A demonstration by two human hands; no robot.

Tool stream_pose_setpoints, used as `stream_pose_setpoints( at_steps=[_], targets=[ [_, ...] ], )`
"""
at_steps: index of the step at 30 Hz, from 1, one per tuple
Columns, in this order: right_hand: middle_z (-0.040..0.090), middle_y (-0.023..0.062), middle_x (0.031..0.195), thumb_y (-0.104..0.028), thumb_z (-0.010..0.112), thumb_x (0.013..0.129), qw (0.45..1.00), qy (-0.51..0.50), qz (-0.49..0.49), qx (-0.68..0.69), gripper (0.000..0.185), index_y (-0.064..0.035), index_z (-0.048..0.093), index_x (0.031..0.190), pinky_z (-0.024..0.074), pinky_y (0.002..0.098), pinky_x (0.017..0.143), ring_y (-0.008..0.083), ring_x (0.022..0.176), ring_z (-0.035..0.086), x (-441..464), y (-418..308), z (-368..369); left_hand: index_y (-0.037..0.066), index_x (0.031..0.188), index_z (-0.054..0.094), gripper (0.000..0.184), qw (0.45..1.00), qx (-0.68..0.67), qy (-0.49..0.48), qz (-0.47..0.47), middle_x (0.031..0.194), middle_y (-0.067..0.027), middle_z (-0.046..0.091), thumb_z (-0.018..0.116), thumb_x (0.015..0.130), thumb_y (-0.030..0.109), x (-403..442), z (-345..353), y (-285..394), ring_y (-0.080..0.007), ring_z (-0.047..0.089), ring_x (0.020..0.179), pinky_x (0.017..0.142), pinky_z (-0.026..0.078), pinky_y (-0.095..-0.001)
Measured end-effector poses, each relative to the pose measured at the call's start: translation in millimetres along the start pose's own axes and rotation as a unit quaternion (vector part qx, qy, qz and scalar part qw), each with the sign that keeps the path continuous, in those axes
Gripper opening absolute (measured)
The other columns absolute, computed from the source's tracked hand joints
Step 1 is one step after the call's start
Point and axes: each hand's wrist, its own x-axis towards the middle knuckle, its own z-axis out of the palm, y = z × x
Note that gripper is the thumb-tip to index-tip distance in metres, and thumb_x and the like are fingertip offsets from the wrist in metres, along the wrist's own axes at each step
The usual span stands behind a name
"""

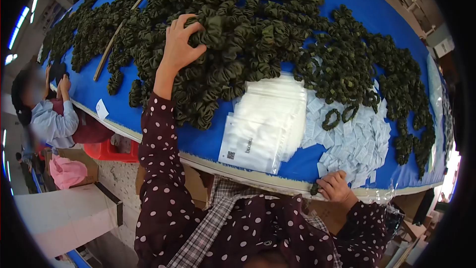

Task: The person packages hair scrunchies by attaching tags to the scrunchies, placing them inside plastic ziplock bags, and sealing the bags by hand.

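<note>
My left hand (pixel 181 44) reaches into a large pile of dark green fabric scrunchies (pixel 248 25). Its thumb and fingers curve around a slightly blurred scrunchie (pixel 214 31) at the pile's near left side. At the table's front edge, my right hand (pixel 336 187) is closed, with a small dark green scrunchie (pixel 314 188) poking out beside its fingertips; the rest is hidden. Just beyond that hand lies a heap of pale blue-white labels (pixel 354 141). A stack of clear printed plastic bags (pixel 265 124) rests between the scrunchies and the labels.
Thinner dark green rings (pixel 342 69) are heaped at the right, some on the labels. A long wooden stick (pixel 111 44) crosses the pile on the blue table (pixel 198 141). At left, another person (pixel 54 114) sits by the table near a red stool (pixel 111 150).
</note>
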Motion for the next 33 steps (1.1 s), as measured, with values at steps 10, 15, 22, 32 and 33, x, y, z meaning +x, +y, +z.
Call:
stream_pose_setpoints(
  at_steps=[10,15,22,32,33],
  targets=[
    [0.064,0.0039,0.112,-0.024,0.068,0.092,0.987,0.126,0.045,-0.09,0.027,-0.0108,0.069,0.116,0.0381,0.0413,0.093,0.022,0.099,0.06,-29.0,-6.7,5.0,0.023,0.124,0.07,0.047,0.988,0.083,-0.009,0.131,0.16,-0.0042,0.038,0.068,0.079,0.012,-20.2,-16.0,126.5,-0.0346,0.022,0.153,0.122,0.012,-0.0555],
    [0.064,0.0036,0.111,-0.023,0.068,0.092,0.974,0.197,0.086,-0.076,0.026,-0.011,0.069,0.116,0.0376,0.0413,0.093,0.0218,0.098,0.06,-44.4,-9.7,17.2,0.008,0.128,0.061,0.049,0.832,-0.517,-0.096,0.175,0.15,-0.0222,0.048,0.069,0.089,0.036,-65.4,-60.3,250.3,-0.0369,0.04,0.144,0.114,0.036,-0.0472],
    [0.064,0.0037,0.106,-0.024,0.067,0.092,0.967,0.231,0.093,-0.055,0.026,-0.01,0.068,0.114,0.0356,0.0426,0.094,0.0225,0.096,0.059,-45.9,-1.8,21.1,0.009,0.124,0.062,0.051,0.775,-0.598,-0.09,0.185,0.148,-0.0227,0.046,0.063,0.09,0.046,-76.9,-77.0,299.3,-0.0367,0.041,0.142,0.114,0.034,-0.0497],
    [0.061,0.0068,0.105,-0.021,0.064,0.092,0.971,0.213,0.106,-0.026,0.024,-0.0081,0.066,0.112,0.0341,0.0444,0.095,0.0255,0.093,0.056,-36.8,1.0,18.9,0.011,0.118,0.063,0.059,0.621,-0.754,-0.072,0.201,0.144,-0.0236,0.043,0.054,0.092,0.063,-116.7,-86.0,384.9,-0.0364,0.041,0.138,0.115,0.031,-0.0538],
    [0.06,0.0078,0.104,-0.022,0.063,0.093,0.97,0.213,0.111,-0.029,0.023,-0.0076,0.066,0.111,0.034,0.045,0.095,0.0262,0.093,0.055,-37.7,-0.5,19.5,0.011,0.118,0.063,0.06,0.597,-0.774,-0.075,0.2,0.143,-0.0236,0.043,0.053,0.093,0.065,-108.7,-79.4,371.4,-0.0363,0.041,0.137,0.115,0.031,-0.0542]
  ],
)
